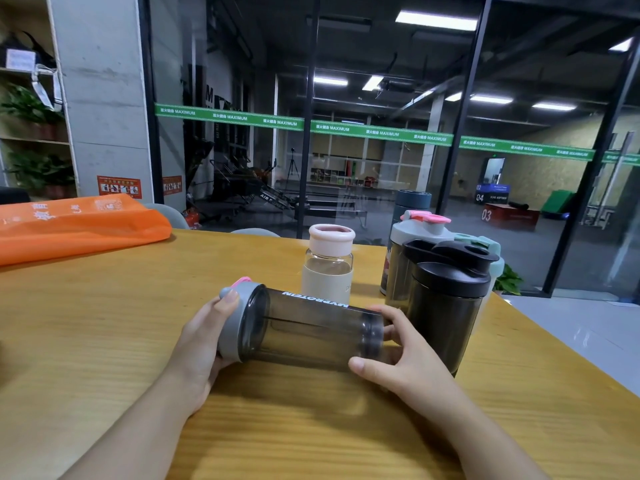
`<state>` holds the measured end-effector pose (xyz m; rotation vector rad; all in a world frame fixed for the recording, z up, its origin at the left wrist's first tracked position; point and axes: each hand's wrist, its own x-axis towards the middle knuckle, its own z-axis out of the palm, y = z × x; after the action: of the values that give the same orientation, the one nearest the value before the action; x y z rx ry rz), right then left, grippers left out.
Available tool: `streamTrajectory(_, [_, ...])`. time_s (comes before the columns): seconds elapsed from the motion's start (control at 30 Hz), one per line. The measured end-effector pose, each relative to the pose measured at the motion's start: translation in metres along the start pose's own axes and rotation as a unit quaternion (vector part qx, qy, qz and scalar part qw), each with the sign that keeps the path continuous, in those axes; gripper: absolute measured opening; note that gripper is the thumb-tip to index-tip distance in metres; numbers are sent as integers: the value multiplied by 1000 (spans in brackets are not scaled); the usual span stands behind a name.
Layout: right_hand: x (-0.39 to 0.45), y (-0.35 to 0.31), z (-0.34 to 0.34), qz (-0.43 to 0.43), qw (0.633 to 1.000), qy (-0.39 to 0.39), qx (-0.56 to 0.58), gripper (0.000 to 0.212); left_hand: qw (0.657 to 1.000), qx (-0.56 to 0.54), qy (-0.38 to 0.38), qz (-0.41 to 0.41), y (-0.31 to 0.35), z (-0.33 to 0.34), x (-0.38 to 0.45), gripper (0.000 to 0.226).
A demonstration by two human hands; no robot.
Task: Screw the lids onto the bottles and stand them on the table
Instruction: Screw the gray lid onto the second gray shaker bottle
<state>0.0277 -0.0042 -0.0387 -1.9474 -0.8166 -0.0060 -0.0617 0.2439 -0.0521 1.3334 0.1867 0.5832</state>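
A smoky transparent shaker bottle (308, 329) lies sideways just above the wooden table (104, 341), its grey lid (233, 320) with a pink flip cap pointing left. My left hand (204, 341) grips the grey lid. My right hand (391, 348) holds the bottle's base, thumb in front and fingers behind. Upright on the table behind stand a small glass bottle (329, 263) with a pale pink lid and beige sleeve, a black shaker (446, 299) with a black lid, a grey-lidded shaker with pink cap (415, 233), and a mint-lidded one (491, 251), partly hidden.
An orange bag (76, 223) lies at the table's far left. A dark blue-grey canister (414, 202) stands behind the shakers. The table's right edge (561, 348) runs diagonally close to the black shaker. A glass wall is beyond the far edge.
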Motion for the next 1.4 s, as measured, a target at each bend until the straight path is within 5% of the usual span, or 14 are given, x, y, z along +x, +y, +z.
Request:
streamTrajectory(0.3, [-1, -1, 0, 68, 997, -27, 33, 43, 1000, 14, -23, 2, 3, 1, -3, 68])
streamTrajectory(0.47, [2, 1, 0, 76, 996, -23, 32, 58, 999, 13, -39, 12, 5, 3, -4, 68])
streamTrajectory(0.63, [1, 1, 0, 85, 996, -22, 19, 16, 999, 11, -42, 1, 2, 2, -4, 101])
streamTrajectory(0.77, [1, -3, 2, 76, 996, -5, 42, 35, 996, 15, -82, -9, 3, 5, -6, 109])
streamTrajectory(0.87, [0, -2, 5, 71, 995, -13, 66, 22, 996, 4, -84, -15, 2, 5, -5, 106])
streamTrajectory(0.97, [0, 1, 7, 29, 998, -12, 56, 65, 997, -10, -78, -12, 2, 5, -4, 92])
streamTrajectory(1.03, [0, 2, 7, 12, 999, 11, 52, 73, 997, -10, -78, -8, 2, 5, -4, 95])
streamTrajectory(1.4, [-4, -1, 6, 53, 998, 22, -10, 36, 996, 15, -90, -14, -1, 6, -3, 90])
